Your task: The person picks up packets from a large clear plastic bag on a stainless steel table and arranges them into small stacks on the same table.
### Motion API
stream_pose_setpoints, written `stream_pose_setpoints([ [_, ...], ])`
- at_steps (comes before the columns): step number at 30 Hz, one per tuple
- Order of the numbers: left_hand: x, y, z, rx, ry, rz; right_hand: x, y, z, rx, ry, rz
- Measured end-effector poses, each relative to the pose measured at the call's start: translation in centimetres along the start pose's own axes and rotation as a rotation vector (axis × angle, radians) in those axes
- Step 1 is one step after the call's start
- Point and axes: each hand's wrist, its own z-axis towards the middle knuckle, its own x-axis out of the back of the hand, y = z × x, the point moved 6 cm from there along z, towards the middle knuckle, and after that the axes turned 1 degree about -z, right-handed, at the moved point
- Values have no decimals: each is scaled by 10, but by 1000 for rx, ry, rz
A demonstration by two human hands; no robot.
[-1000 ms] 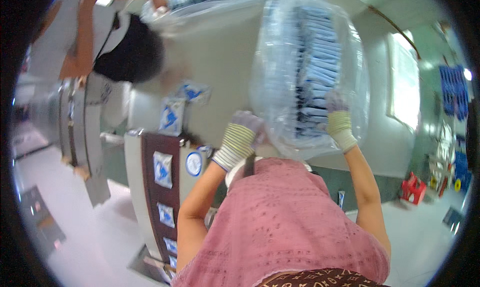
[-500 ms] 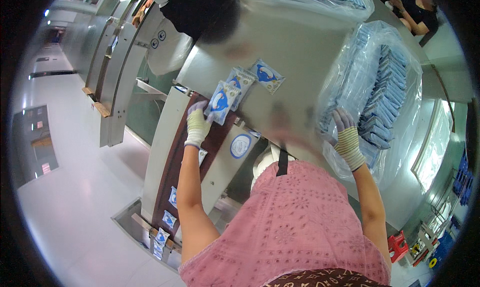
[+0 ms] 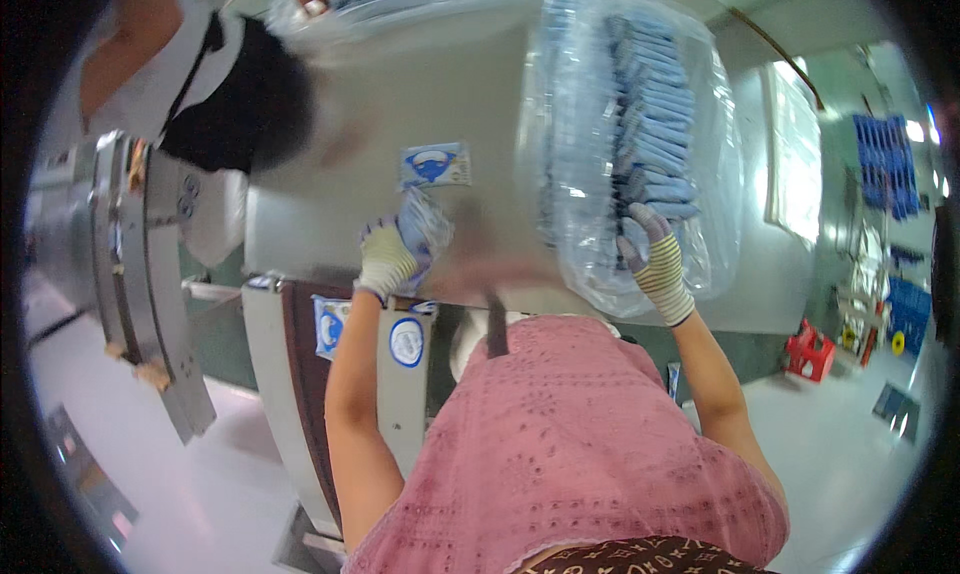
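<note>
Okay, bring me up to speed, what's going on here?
The person's left hand holds at least one blue-and-white packet over the table. The right hand is at the near end of a row of packets in a clear bag. One loose packet lies on the table. Another person stands at the table's left.
</note>
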Motion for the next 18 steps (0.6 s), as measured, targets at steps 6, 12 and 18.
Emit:
stream_pose_setpoints([
  [6,-56,50,-34,-325,161,58,-24,26,-51,-443,-185,302],
  [12,16,125,-31,-345,-73,-964,-124,22,-67,-447,-355,452],
  [18,59,309,-52,-858,151,-974,-67,-47,-44,139,-608,-48],
])
